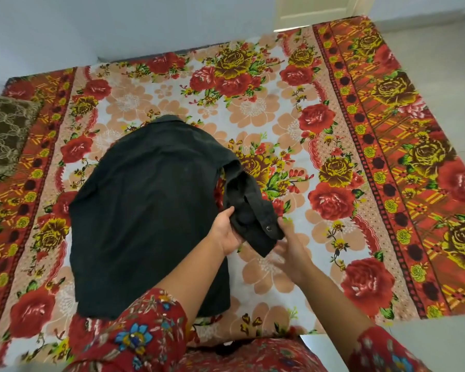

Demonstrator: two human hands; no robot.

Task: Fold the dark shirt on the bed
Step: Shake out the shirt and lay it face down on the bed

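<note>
The dark shirt (145, 210) lies back-up on the floral bed sheet (266, 108), collar pointing away from me, hem near my body. Its right sleeve (249, 208) runs out to the right and is bunched and lifted off the sheet. My left hand (227, 232) grips the sleeve from the left, thumb on top. My right hand (290, 248) holds the cuff end from below and the right, fingers spread under the fabric; a metal snap shows on the cuff. The left sleeve is hidden, tucked under or behind the body of the shirt.
A brown patterned pillow (6, 132) sits at the left edge of the bed. A white wall runs behind the bed, with a cream door (314, 9) at the top right. Tiled floor (446, 49) lies past the bed's right side.
</note>
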